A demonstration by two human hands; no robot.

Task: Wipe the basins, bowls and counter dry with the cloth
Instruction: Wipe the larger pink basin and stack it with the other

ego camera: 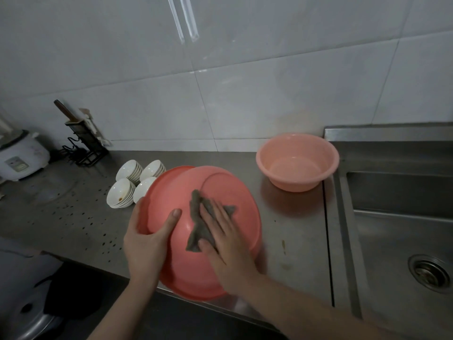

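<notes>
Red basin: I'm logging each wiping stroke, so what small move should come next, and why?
Probably sweep the right hand and grey cloth across the upturned red basin toward its flat base, while the left hand steadies the rim.

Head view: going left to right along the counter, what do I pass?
Rice cooker → knife rack → white bowls → upturned basin under the cloth → upright basin → sink.
</notes>
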